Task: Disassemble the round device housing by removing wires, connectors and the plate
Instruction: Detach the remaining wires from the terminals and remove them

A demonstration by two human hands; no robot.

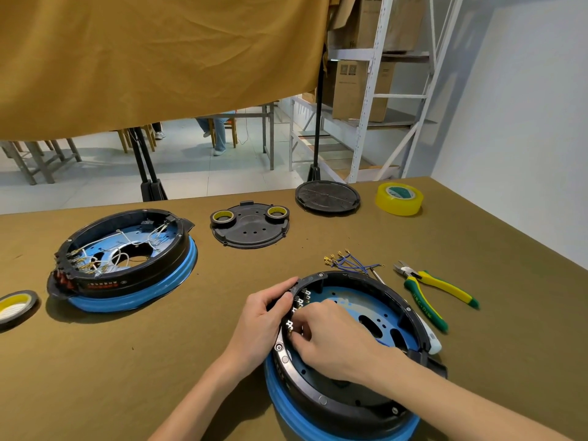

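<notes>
**Both hands work the terminal row of the near housing**

The round housing [350, 345] sits at the lower centre of the frame on the olive counter [159, 345], close to the person so both hands reach its left rim. The left hand [264, 316] wraps its fingers over that rim from outside, apparently to brace the housing against the pull of the other hand. The right hand [331, 332] reaches in from the lower right, fingers curled down onto the row of small connectors [299, 305] along the inner wall. Its grip looks like a pinch on one connector, though the fingertips are hidden under the knuckles, so what exactly they hold cannot be told.

The blue plate [366, 307] still lies inside the housing, with no wires visible on it. A bundle of blue wires [353, 264] lies just beyond the far rim (probably set there as pulled parts), with green-and-yellow pliers [436, 294] to the right, within reach.

A second housing [124, 265] at centre left still carries its white wiring. Two black covers [251, 230] [327, 197] and a yellow tape roll [399, 198] sit farther back.
</notes>
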